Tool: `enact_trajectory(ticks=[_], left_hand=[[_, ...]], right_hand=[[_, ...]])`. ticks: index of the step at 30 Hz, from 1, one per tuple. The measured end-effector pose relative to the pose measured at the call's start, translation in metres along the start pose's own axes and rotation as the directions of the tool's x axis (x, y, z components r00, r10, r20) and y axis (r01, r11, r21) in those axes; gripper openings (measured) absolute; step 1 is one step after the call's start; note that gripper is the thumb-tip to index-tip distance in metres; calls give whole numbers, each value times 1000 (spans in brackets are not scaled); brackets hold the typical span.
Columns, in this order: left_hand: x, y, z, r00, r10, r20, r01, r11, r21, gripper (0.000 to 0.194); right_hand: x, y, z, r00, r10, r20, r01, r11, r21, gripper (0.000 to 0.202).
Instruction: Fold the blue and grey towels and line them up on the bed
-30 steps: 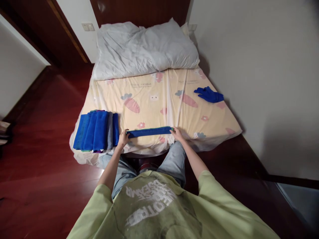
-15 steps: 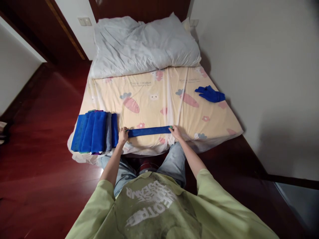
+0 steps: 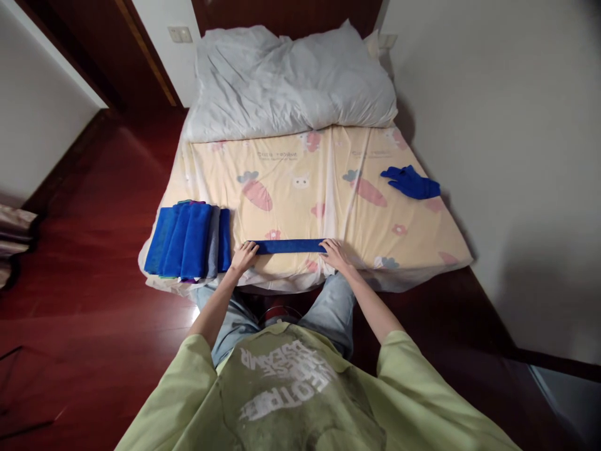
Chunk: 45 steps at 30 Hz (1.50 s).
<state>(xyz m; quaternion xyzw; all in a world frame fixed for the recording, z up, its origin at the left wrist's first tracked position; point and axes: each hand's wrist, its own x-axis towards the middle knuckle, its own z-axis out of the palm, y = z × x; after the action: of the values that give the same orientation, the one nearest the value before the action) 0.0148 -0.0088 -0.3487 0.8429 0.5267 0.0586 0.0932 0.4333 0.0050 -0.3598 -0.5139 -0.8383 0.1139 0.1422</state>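
Note:
A blue towel (image 3: 290,246), folded into a long narrow strip, lies across the front of the bed. My left hand (image 3: 245,254) holds its left end, fingers curled over the edge. At the other end my right hand (image 3: 334,252) grips the strip the same way, its fingertips on the cloth. Left of my left hand sits a row of folded towels (image 3: 195,241), mostly blue with one grey, and bits of green and purple showing at the edges. A crumpled blue cloth (image 3: 413,182) rests near the bed's right side.
The bed (image 3: 300,207) has a yellow sheet printed with carrots and rabbits. A pale grey quilt (image 3: 291,84) is heaped at the headboard. A white wall (image 3: 507,156) rises close on the right. Dark red flooring (image 3: 94,250) extends to the left.
The strip lies straighter, its right end slightly lower. My fingers have shifted from pinching its tips to lying over its ends, with the hands a little closer together. The camera view has moved slightly.

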Motion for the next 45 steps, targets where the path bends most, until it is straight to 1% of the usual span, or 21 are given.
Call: enact_trajectory(ticks=[5,9,12,13,15,17,19,22,24,25,27,29,32,34,36,39,41,43,45], left_hand=[[3,2,3,1000,-12,-16,12,1000,17,31],[5,4,-4,1000,-15,-19,15,1000,-7,34],[-7,11,-11,1000,23,-6,-23,999,39,36],[-16,15,-12,999,42,-4,-41,998,48,36],[-41,29,-10,997,78,3,-78,996,34,36],[-73,49,-2,995,100,15,-100,995,-13,36],[-106,72,12,994,105,32,-103,993,-61,37],[-145,101,36,994,97,54,-90,990,-111,39],[-161,112,51,998,56,34,-50,987,-152,42],[-165,115,57,1000,25,12,-23,985,-172,44],[-170,113,65,998,-41,-41,31,977,-212,47],[-170,103,66,991,-100,-85,76,966,-247,49],[-163,80,61,978,-170,-124,128,949,-289,49],[-155,62,56,970,-195,-143,144,941,-307,50],[-147,46,53,965,-211,-157,152,935,-320,53],[-137,31,54,961,-225,-163,162,930,-331,56],[-133,28,56,964,-217,-156,157,931,-328,53],[-131,30,56,971,-194,-139,141,937,-319,49],[-130,34,54,978,-172,-122,128,944,-304,46]], right_hand=[[6,-2,5,1000,4,10,-4,998,-70,36],[9,-3,3,1000,-20,9,21,992,-124,36],[13,1,-2,999,-49,15,51,985,-166,36],[14,4,-5,998,-61,19,64,982,-178,36],[19,7,-12,996,-87,29,91,975,-202,36],[28,7,-20,992,-113,52,122,968,-218,36],[44,0,-26,985,-146,93,163,961,-223,36],[83,-22,-26,958,-229,175,263,942,-207,38],[117,-43,-20,929,-294,224,335,926,-174,39],[136,-55,-16,914,-325,242,366,918,-152,39],[177,-80,-3,878,-390,277,432,895,-109,39],[220,-104,11,838,-457,299,500,862,-83,37],[283,-135,37,778,-546,311,594,801,-77,35],[321,-153,55,755,-585,297,629,774,-73,35],[351,-167,73,734,-617,283,658,749,-76,34],[384,-184,98,701,-652,288,699,707,-102,33],[395,-193,112,694,-654,302,708,697,-117,33],[400,-202,123,703,-639,313,698,705,-126,32],[398,-208,130,723,-617,310,676,725,-134,30]])
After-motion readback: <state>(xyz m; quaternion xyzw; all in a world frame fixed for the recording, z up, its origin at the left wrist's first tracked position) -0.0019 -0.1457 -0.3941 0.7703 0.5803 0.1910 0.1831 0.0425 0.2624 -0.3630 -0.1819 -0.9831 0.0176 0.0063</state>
